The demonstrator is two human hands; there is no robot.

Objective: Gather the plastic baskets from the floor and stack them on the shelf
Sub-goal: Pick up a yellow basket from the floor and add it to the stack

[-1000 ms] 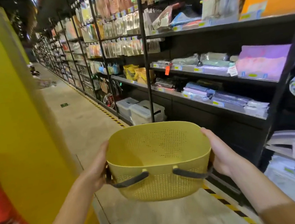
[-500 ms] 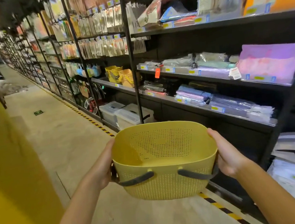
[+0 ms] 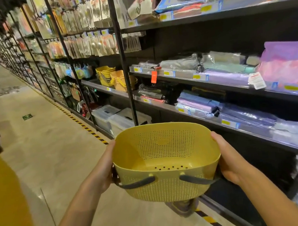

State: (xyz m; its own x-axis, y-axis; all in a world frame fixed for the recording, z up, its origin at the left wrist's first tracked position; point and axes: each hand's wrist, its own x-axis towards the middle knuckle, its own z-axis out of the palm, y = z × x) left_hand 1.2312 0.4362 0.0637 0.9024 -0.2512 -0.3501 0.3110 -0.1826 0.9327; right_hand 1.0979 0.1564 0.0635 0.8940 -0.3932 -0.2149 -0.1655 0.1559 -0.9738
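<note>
The basket (image 3: 165, 159), yellow and perforated, is held in the air at chest height over the aisle floor (image 3: 46, 152), its mouth up and tipped a little toward the camera. Two dark handles are folded down against its near wall. Its long axis runs from nine to three o'clock, and a hand clasps each short end. The left hand (image 3: 102, 171) is at nine with its thumb up by the rim. The right hand (image 3: 228, 161) is at three, thumb along the rim and palm under the corner. Both are grasping it firmly and neither is free. The relation that matters is where it has to go. From the basket, the stack (image 3: 105, 75) of like yellow baskets stands at about eleven o'clock, farther along the aisle, on a shelf (image 3: 102, 87) just past the black upright (image 3: 123, 69). More orange baskets (image 3: 122, 81) sit just beside it. By my reading the left hand is the nearer one to that stack, so the carry goes forward and left, and the basket would need levelling to nest. Clear lidded bins (image 3: 119, 118) sit on the level below the stack. Yellow price strips line the shelf edges, an orange tag (image 3: 153, 77) hangs at twelve, and a green sticker (image 3: 27, 117) lies on the floor at ten. All their writing is too blurred to read.
</note>
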